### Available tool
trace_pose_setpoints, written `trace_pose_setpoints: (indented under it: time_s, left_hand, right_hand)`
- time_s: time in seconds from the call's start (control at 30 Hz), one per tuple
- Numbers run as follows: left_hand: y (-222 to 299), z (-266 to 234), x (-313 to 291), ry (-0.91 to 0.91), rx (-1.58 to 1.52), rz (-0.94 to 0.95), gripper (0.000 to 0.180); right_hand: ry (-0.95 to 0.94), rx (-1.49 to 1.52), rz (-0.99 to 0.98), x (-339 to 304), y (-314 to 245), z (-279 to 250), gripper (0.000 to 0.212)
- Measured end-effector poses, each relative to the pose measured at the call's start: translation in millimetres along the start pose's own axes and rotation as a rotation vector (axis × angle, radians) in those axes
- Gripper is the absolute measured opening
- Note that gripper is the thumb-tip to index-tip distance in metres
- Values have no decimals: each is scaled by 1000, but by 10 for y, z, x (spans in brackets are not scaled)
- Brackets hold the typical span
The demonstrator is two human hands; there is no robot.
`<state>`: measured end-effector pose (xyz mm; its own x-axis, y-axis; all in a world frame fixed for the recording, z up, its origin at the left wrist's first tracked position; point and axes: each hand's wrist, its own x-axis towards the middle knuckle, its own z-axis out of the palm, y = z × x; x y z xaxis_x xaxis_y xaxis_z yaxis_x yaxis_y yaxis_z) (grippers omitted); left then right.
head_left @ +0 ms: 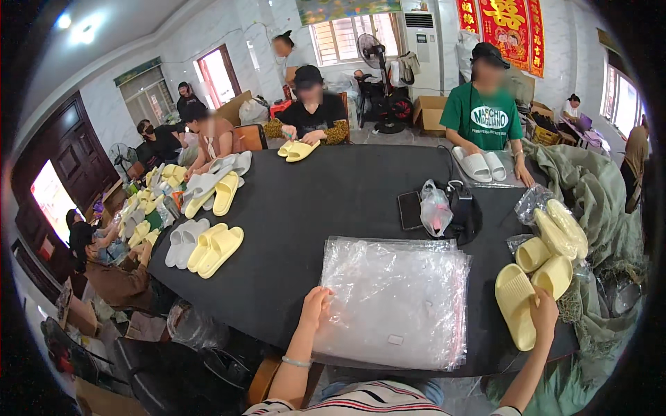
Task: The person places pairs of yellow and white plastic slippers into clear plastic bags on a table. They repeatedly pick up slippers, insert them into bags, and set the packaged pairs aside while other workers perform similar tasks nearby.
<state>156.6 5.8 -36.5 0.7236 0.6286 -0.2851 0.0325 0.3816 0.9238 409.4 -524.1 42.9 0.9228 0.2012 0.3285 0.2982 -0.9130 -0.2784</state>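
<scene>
A stack of clear plastic bags (395, 305) lies on the black table in front of me. My left hand (317, 306) is closed at its left edge, fingers pinching the plastic. At the right, my right hand (544, 309) grips a pair of yellow slippers, its fingers at the rim of the right one. The left slipper (515, 305) of this pair shows its ribbed sole-side footbed toward me. Just beyond sit another yellow slipper (533, 254) and a yellow pair in clear wrap (560, 230).
Mid-table are a phone (410, 211) and a small plastic bag (436, 209). Grey slippers (186, 244) and yellow slippers (216, 249) stand at left. Across the table, a person in green (485, 114) handles grey slippers; another in black (313, 114) handles yellow ones. Green cloth (590, 187) drapes at right.
</scene>
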Motion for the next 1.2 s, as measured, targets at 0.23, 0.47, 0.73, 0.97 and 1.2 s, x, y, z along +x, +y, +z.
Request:
trace_pose_setpoints:
  time_s: [0.23, 0.47, 0.73, 0.97, 1.2]
  left_hand:
    - [-58, -115, 21, 8, 28, 0, 15]
    - [23, -49, -16, 49, 26, -47, 11]
    - [37, -40, -69, 31, -4, -35, 11]
    - [314, 41, -192, -28, 94, 210, 12]
    - [285, -61, -509, 22, 191, 205, 19]
  right_hand:
    - [109, 8, -16, -306, -901, -283, 43]
    - [-413, 780, -394, -529, -1275, 249, 41]
    - [-494, 1046, -372, -598, -1482, 360, 29]
    - [-274, 923, -374, -703, -1530, 341, 8]
    - [-420, 875, -522, -702, -1357, 313, 8]
